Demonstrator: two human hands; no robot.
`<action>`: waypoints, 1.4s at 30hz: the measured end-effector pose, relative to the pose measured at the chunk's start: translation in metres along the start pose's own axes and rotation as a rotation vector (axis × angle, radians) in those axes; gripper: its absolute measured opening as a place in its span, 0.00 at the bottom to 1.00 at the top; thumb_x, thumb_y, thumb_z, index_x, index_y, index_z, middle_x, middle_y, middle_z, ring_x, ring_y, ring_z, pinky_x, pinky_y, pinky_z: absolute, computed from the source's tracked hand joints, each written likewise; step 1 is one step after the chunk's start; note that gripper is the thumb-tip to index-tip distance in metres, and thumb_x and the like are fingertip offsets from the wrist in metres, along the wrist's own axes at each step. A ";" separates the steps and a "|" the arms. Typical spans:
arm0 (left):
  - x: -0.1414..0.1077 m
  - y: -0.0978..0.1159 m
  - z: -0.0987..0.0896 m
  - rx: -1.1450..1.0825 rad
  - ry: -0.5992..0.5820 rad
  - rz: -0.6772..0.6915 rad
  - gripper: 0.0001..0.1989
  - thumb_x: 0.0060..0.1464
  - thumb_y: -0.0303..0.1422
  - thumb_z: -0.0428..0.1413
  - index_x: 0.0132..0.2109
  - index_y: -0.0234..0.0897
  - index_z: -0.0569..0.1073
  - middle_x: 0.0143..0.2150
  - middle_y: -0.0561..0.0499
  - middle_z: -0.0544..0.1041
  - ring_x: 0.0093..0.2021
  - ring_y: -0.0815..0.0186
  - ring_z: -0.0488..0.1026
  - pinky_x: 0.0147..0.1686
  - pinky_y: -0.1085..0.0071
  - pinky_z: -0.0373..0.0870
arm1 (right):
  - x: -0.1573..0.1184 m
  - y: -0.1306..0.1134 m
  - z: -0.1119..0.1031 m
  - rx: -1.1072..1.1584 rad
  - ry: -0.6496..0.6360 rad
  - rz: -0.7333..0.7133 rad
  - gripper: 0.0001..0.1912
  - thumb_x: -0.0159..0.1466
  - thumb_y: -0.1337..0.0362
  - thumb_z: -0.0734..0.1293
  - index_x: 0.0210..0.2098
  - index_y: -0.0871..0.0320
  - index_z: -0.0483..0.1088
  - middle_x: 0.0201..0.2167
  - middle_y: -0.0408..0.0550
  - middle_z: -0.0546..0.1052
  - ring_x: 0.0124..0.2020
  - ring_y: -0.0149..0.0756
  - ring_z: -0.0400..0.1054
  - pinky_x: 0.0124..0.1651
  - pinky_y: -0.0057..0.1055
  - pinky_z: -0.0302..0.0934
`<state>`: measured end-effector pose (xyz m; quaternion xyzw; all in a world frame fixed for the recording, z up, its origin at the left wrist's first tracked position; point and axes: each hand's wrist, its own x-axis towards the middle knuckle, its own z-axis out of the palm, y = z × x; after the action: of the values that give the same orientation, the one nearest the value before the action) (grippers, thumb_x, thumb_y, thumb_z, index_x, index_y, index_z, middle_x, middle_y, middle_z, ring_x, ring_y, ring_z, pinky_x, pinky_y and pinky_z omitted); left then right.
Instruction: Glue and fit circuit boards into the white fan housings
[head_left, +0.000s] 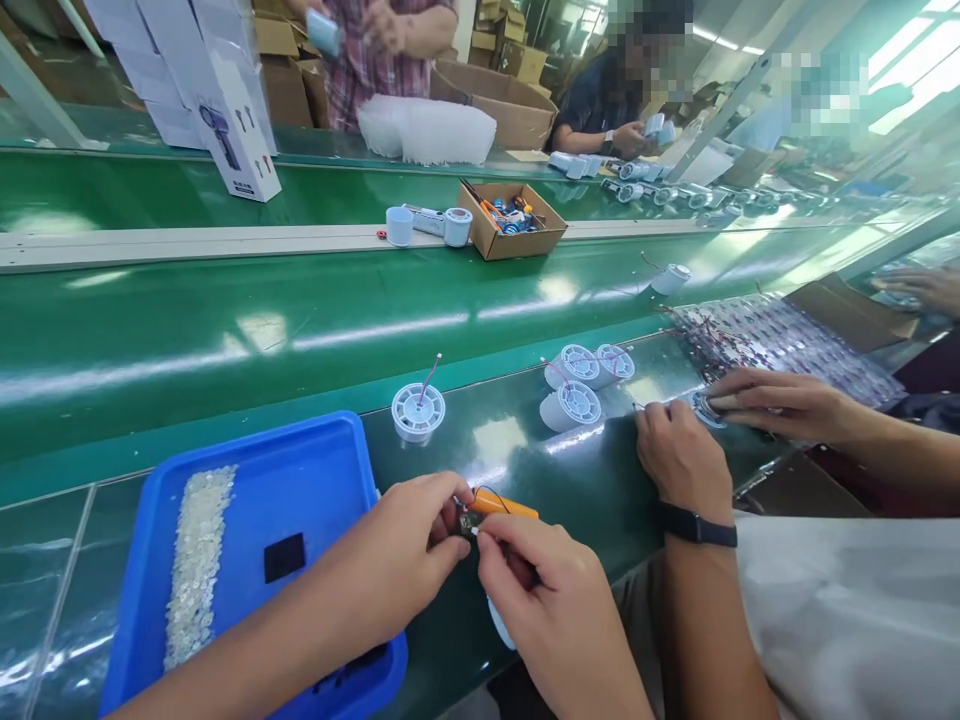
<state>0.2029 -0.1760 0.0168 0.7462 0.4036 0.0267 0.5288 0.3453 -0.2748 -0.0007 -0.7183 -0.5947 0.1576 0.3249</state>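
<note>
My left hand (412, 530) is closed, pinching a small dark circuit board (469, 520) between thumb and fingers. An orange cylindrical battery (506, 503) with a thin dark wire lies against the board, above my right hand. My right hand (555, 600) is closed too, its thumb and index finger at a tiny white connector (475, 531) by the board's edge. Partly hidden beneath the right hand is a white rounded part (500, 625). A white round motor housing (418, 412) with a wire sticking up stands on the bench beyond my hands.
Left of me lies a blue tray (360, 450) with small clear pieces (199, 560) and a black square pad (284, 557). More white housings (574, 400) stand further right. A co-worker's hands (686, 455) work close by. A cardboard box (517, 240) of parts sits across the green belt (187, 330).
</note>
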 end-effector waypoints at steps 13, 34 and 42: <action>0.000 0.001 0.008 0.083 0.051 0.074 0.08 0.55 0.25 0.48 0.37 0.41 0.70 0.32 0.56 0.69 0.32 0.68 0.65 0.32 0.69 0.60 | 0.029 0.020 -0.033 -0.142 0.002 -0.109 0.11 0.63 0.62 0.63 0.25 0.47 0.72 0.17 0.41 0.69 0.20 0.35 0.66 0.20 0.30 0.58; -0.008 0.018 0.012 0.168 0.063 0.085 0.08 0.57 0.26 0.45 0.32 0.40 0.65 0.30 0.56 0.68 0.29 0.68 0.64 0.29 0.68 0.57 | 0.013 -0.018 -0.019 -0.240 -0.070 -0.159 0.16 0.64 0.68 0.57 0.24 0.54 0.72 0.17 0.39 0.65 0.19 0.28 0.58 0.26 0.28 0.49; -0.012 0.023 0.013 0.247 0.026 0.132 0.07 0.57 0.26 0.47 0.36 0.40 0.69 0.34 0.52 0.73 0.33 0.65 0.69 0.32 0.67 0.63 | 0.012 -0.019 -0.024 -0.234 -0.093 -0.167 0.11 0.62 0.71 0.61 0.26 0.55 0.70 0.21 0.39 0.72 0.22 0.28 0.62 0.28 0.29 0.48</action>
<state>0.2143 -0.1963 0.0341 0.8302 0.3607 0.0211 0.4245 0.3487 -0.2686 0.0312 -0.6911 -0.6811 0.0928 0.2233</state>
